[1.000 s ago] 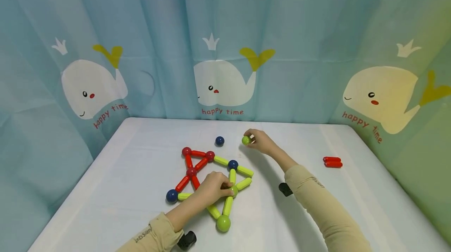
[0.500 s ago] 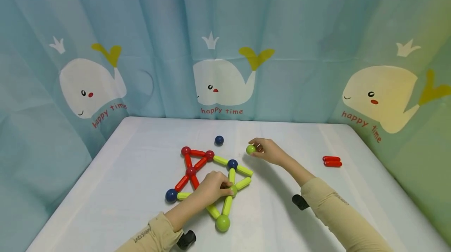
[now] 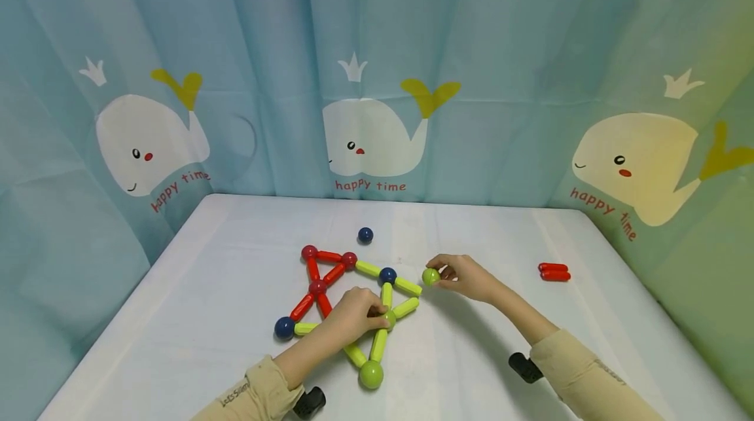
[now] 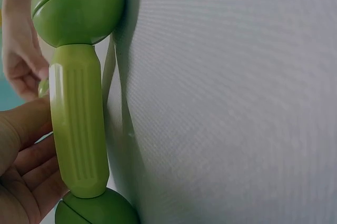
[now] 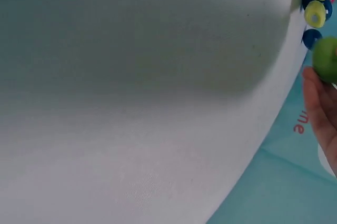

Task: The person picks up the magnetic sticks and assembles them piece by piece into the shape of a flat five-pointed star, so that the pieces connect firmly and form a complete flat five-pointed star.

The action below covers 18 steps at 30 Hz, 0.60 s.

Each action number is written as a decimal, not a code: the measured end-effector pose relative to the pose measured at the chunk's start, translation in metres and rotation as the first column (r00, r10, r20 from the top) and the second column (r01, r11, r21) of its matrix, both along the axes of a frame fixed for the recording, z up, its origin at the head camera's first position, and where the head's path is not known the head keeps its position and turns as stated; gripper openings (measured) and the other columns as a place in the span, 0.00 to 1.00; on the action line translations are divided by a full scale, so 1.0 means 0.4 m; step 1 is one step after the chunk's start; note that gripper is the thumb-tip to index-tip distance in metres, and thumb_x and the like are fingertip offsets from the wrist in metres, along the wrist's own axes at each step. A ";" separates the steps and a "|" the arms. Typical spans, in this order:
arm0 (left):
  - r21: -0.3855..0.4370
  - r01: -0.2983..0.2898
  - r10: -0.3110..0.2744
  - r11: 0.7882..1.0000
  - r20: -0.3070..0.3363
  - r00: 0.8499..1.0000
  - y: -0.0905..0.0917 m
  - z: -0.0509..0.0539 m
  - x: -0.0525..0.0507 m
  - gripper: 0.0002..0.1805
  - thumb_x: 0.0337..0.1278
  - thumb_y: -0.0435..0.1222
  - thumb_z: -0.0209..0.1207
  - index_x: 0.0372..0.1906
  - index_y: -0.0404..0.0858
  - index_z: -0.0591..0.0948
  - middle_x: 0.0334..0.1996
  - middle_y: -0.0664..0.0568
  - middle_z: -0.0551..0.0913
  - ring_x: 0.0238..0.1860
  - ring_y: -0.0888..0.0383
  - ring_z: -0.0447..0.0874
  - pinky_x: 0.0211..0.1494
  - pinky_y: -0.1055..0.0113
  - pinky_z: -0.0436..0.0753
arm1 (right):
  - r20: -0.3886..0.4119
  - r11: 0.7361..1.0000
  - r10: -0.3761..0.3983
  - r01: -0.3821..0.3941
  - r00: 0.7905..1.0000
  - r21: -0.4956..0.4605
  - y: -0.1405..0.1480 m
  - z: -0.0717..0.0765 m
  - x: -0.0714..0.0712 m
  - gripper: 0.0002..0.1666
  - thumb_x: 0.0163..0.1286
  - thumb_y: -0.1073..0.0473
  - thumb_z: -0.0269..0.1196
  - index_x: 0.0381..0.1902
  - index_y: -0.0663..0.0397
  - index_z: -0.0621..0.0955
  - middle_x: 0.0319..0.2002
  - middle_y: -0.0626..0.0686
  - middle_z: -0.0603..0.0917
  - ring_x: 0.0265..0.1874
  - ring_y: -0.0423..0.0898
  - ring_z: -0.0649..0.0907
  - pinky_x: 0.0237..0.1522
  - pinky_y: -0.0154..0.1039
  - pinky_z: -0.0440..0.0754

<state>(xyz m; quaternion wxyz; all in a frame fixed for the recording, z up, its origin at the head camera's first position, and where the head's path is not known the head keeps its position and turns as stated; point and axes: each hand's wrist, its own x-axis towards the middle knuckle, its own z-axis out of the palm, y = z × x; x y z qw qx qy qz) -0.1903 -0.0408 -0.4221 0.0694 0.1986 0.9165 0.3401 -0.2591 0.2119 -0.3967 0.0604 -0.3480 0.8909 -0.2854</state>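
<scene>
My right hand point(image 3: 468, 275) pinches a green ball point(image 3: 431, 277) above the table, just right of two yellow-green rods point(image 3: 408, 287) whose free ends lean toward each other. With thumb and fingers my left hand point(image 3: 352, 315) grips another green ball point(image 3: 389, 320), a joint in a flat frame of rods and balls. Red rods and red balls point(image 3: 317, 287) form the frame's left part, with a blue ball point(image 3: 285, 328) at its lower left corner. A third green ball point(image 3: 371, 374) is its nearest corner. The left forearm hides part of the frame.
Beyond the frame lies a loose blue ball point(image 3: 365, 235). Two red rods point(image 3: 554, 272) lie side by side at the right of the white table point(image 3: 235, 237). A whale-print curtain point(image 3: 501, 48) hangs behind the table.
My right hand has carried the green ball nearer and slightly right, from beside the loose blue ball to the open rod ends. The left hand keeps its hold and its place.
</scene>
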 end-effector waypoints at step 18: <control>-0.013 0.021 -0.021 1.000 -0.027 0.999 0.000 0.005 0.002 0.12 0.47 0.38 0.68 0.37 0.36 0.87 0.30 0.52 0.87 0.30 0.66 0.79 0.36 0.76 0.76 | 0.080 0.994 0.089 -0.094 0.993 0.060 -0.014 -0.022 0.030 0.13 0.57 0.67 0.67 0.41 0.67 0.80 0.35 0.57 0.85 0.32 0.43 0.83 0.35 0.29 0.81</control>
